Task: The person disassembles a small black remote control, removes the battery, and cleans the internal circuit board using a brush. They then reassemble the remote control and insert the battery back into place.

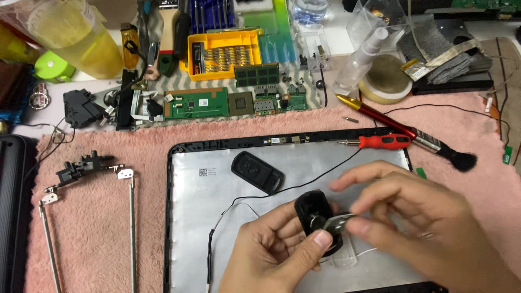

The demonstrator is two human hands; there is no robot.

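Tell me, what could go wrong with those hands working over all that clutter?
The small metal part pinched by the right hand could slip from the black shell the left hand holds and vanish into the pink fluffy mat. The thin black wire beneath the hands might snag. The red screwdriver nearby could get knocked.

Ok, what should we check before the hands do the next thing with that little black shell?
1. Left hand has a firm hold on the black shell: ok.
2. Right hand pinches the small metal piece at the shell: ok, though blurred.
3. Other black half lies safe on the laptop lid: ok.
4. Red screwdriver within reach: ok.
5. Thin black cable away from the fingers: ok.
6. Metal piece seated properly: cannot tell.
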